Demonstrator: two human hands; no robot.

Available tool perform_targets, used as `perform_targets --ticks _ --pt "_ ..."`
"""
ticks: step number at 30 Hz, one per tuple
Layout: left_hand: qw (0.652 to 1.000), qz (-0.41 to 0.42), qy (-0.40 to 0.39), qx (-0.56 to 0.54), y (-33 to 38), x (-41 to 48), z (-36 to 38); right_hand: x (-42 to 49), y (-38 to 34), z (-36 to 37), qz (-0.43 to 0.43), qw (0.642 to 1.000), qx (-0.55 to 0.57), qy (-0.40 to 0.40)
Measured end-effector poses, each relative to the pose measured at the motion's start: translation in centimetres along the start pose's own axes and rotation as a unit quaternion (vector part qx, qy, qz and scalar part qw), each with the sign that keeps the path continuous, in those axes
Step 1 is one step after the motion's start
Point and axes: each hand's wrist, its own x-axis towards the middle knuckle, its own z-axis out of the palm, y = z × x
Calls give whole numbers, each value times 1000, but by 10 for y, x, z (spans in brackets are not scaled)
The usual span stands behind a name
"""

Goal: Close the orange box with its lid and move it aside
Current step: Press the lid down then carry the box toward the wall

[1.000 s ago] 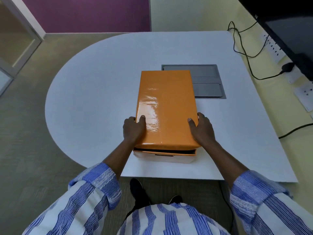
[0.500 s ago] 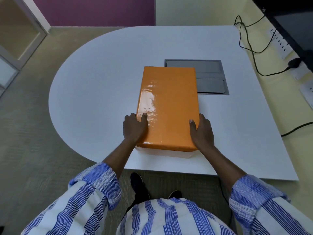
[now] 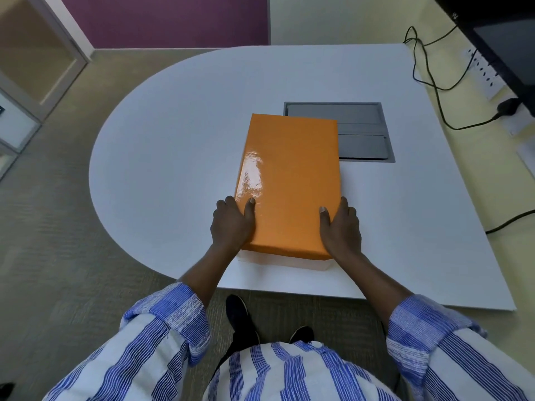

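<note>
On one lid [image 3: 292, 180]; two hands [image 3: 231, 224]

Bare bench [image 3: 162, 157] is left open on the left of the orange box [image 3: 289, 183] and beyond it. On the right, a grey inset panel [image 3: 362, 131] is partly covered by the box; cables [image 3: 434, 82] lie past the bench's right edge.
</note>
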Motion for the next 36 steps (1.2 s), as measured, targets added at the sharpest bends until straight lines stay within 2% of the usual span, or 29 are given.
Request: perform_targets --ticks 19,23,29,33,36 --pt "998 2 -60 -4 -22 3 12 -1 3 14 -20 999 -40 4" --pt "989 28 -105 -98 -11 43 2 37 -21 6 -25 999 -19 6" --pt "973 -19 -123 -196 31 130 -4 105 -69 -1 -80 995 -50 19" --pt "986 81 -95 -111 62 179 2 141 -94 8 -111 988 -105 10" --pt "982 158 -100 -38 77 200 13 160 -103 17 -114 983 -147 2"
